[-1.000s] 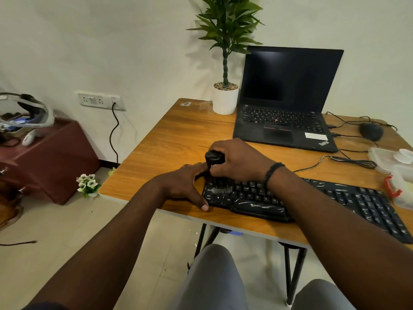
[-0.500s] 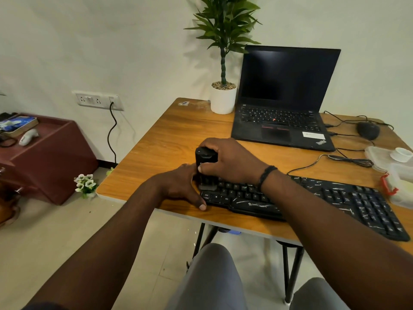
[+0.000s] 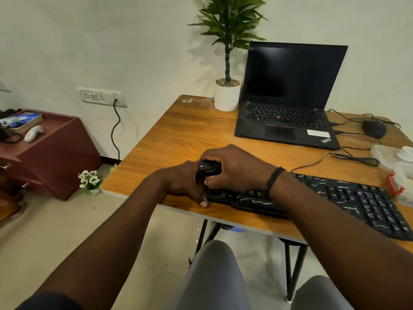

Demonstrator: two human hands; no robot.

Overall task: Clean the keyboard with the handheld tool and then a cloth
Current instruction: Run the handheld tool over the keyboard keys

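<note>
A black keyboard with pale streaks on its keys lies along the front edge of the wooden desk. My right hand grips a small black handheld tool and holds it down on the keyboard's left end. My left hand rests on the desk against the keyboard's left edge, with its thumb lying along the front corner. The tool's lower part is hidden by my fingers. No cloth is visible.
An open black laptop stands at the back beside a potted plant. A mouse, cables and plastic containers lie at the right. A maroon cabinet stands on the floor to the left.
My right hand has drawn the tool slightly nearer across the keyboard's left end. My left hand has stayed at the keyboard's left edge.
</note>
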